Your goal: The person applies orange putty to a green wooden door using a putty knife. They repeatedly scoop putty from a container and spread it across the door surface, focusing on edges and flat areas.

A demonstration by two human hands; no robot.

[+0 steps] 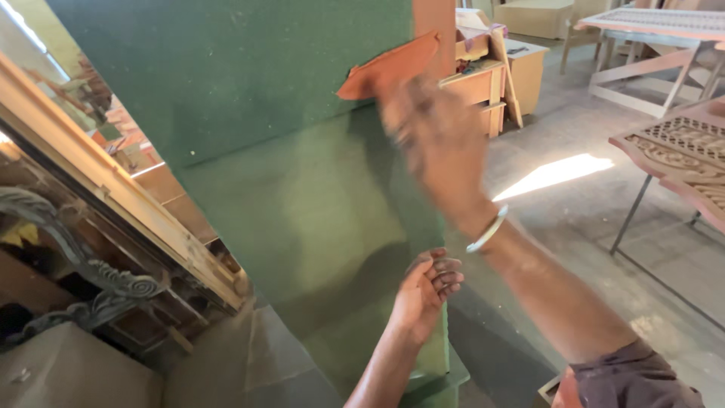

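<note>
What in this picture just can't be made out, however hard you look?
- Right hand: motion blur in the head view hides its fingers and its grip on the orange sheet.
- Left hand: its palm faces the green board, so contact is unclear.
- Green board: top and bottom are cut off by the frame.
- Carved panel: cut off at the right edge.

The right hand [434,140] is smeared by motion, so its fingers and their grip on the orange sandpaper sheet [389,68] cannot be made out. The green board [302,189] runs off the top edge and its foot is cut by the bottom edge. The left hand [427,287] shows curled fingers at the board's edge; its palm is turned away. The carved panel [680,151] is cut off at the right
</note>
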